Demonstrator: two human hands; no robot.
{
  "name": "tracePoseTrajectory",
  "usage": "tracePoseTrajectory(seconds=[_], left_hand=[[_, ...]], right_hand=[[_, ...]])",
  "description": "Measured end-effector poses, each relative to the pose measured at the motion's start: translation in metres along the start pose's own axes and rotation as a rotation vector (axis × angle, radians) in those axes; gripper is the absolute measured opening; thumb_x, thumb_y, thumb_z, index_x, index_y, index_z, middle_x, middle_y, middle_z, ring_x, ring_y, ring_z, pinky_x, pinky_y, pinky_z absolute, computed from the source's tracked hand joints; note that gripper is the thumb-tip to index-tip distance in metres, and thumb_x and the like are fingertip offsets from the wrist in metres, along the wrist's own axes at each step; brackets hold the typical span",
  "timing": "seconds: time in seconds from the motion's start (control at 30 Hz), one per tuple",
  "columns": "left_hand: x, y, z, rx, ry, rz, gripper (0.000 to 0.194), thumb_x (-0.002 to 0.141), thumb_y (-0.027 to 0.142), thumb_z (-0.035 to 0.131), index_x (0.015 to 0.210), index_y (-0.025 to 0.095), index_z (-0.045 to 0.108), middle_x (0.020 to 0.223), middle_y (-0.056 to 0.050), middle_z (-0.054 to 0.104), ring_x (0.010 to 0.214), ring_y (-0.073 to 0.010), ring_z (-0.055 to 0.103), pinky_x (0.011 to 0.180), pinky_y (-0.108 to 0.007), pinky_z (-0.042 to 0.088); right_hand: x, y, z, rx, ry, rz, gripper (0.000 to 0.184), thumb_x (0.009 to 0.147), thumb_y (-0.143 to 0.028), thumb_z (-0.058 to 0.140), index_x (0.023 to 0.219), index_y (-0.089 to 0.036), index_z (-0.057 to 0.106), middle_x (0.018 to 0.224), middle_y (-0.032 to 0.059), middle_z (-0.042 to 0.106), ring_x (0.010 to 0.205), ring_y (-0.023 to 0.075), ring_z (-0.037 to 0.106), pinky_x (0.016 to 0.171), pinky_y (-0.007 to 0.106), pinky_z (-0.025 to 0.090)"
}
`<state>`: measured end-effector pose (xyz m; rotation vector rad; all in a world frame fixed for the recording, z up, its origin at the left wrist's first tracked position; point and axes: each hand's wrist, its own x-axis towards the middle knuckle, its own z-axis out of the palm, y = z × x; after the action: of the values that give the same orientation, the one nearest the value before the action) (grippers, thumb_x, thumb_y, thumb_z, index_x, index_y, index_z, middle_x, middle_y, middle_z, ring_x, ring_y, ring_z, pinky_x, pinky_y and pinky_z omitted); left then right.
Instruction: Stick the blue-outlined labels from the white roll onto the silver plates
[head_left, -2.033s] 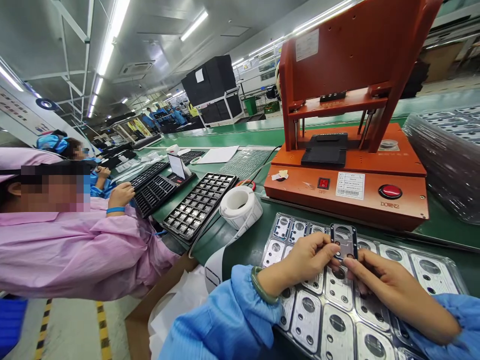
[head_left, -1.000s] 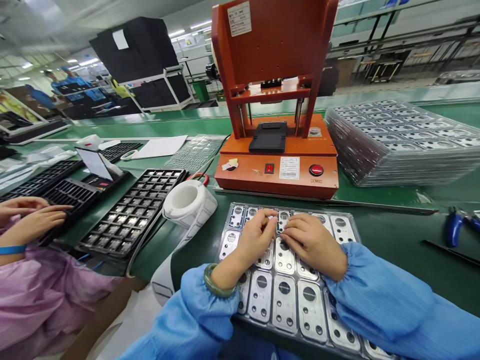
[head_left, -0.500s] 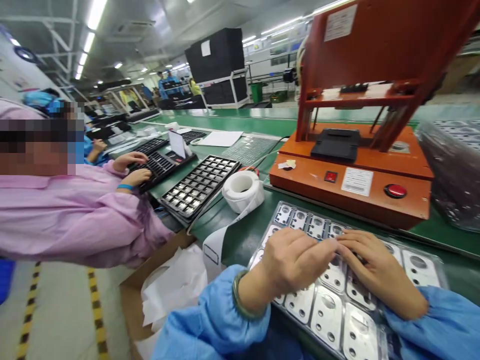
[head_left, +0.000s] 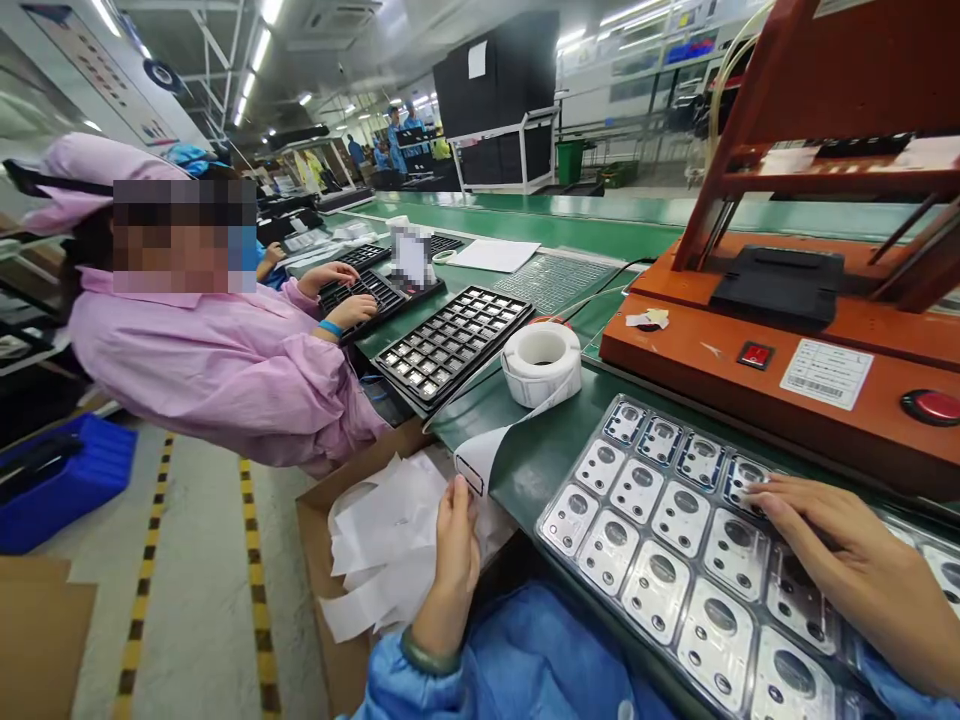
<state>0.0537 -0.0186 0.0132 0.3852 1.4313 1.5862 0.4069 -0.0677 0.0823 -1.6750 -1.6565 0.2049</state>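
Note:
My left hand (head_left: 454, 550) is at the loose end of a white label strip (head_left: 487, 445), fingers closed together at its edge beside a black-outlined adhesive frame (head_left: 470, 474). How firmly they pinch it is partly hidden. The strip runs down from a white label roll (head_left: 541, 362). To the right, my right hand (head_left: 847, 565) lies over a clear plastic tray (head_left: 551, 520) of silver metal plates, each with one large round opening and smaller holes. Its outstretched fingertips touch a back-row plate (head_left: 742, 472). Blue edging shows around several back-row plates.
An orange press (head_left: 675, 345) with a black fixture stands behind the tray. A black tray of small metal parts (head_left: 454, 345) lies left of the roll. Below the bench edge, a cardboard box (head_left: 319, 590) holds discarded white paper. A co-worker in pink (head_left: 217, 360) works at the left.
My left hand has left the tray's back row and moved left and down to the strip's end. My right hand stays at the back-row plate. The view has turned left.

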Motion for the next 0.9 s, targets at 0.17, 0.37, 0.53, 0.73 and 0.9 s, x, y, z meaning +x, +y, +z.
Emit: tracePoseTrajectory(seconds=[0.17, 0.37, 0.53, 0.73, 0.9], left_hand=[[0.005, 0.010, 0.020, -0.156, -0.119, -0.071, 0.015, 0.079, 0.025, 0.070, 0.087, 0.015, 0.064, 0.092, -0.008, 0.071, 0.086, -0.0151, 0.068, 0.082, -0.027, 0.054], [0.011, 0.010, 0.014, -0.194, -0.031, -0.018, 0.005, 0.084, 0.014, 0.062, 0.089, 0.015, 0.061, 0.087, -0.005, 0.070, 0.082, -0.0120, 0.068, 0.078, -0.023, 0.054], [0.012, 0.008, 0.001, -0.113, 0.050, 0.078, 0.006, 0.084, 0.015, 0.062, 0.087, 0.014, 0.058, 0.084, -0.006, 0.070, 0.074, -0.0118, 0.068, 0.077, -0.025, 0.053], [0.011, 0.025, -0.007, 0.102, 0.168, 0.415, 0.018, 0.078, 0.023, 0.068, 0.091, 0.018, 0.056, 0.077, 0.001, 0.064, 0.073, -0.0125, 0.063, 0.079, -0.027, 0.049], [0.011, 0.039, -0.006, 0.323, 0.230, 0.793, 0.019, 0.069, 0.026, 0.076, 0.077, 0.019, 0.061, 0.104, -0.006, 0.059, 0.110, -0.0202, 0.054, 0.104, -0.037, 0.036]], right_hand=[[-0.001, -0.003, -0.001, 0.010, 0.003, 0.112, 0.041, 0.078, -0.057, 0.050, 0.077, -0.023, 0.072, 0.090, 0.0080, 0.072, 0.093, 0.0308, 0.065, 0.094, 0.053, 0.048], [0.000, -0.003, -0.001, 0.038, 0.014, 0.122, 0.040, 0.076, -0.058, 0.052, 0.075, -0.023, 0.072, 0.087, 0.0069, 0.073, 0.089, 0.0303, 0.067, 0.092, 0.052, 0.051], [-0.001, 0.001, 0.000, 0.048, -0.011, 0.103, 0.045, 0.078, -0.063, 0.049, 0.080, -0.024, 0.072, 0.090, 0.0061, 0.073, 0.090, 0.0297, 0.068, 0.091, 0.050, 0.052], [-0.003, 0.003, 0.001, 0.046, -0.029, 0.070, 0.048, 0.083, -0.063, 0.047, 0.084, -0.021, 0.071, 0.092, 0.0080, 0.072, 0.093, 0.0280, 0.066, 0.091, 0.044, 0.052], [-0.004, 0.001, 0.001, 0.042, -0.033, 0.055, 0.047, 0.085, -0.061, 0.046, 0.082, -0.021, 0.070, 0.092, 0.0084, 0.072, 0.091, 0.0269, 0.066, 0.090, 0.042, 0.052]])
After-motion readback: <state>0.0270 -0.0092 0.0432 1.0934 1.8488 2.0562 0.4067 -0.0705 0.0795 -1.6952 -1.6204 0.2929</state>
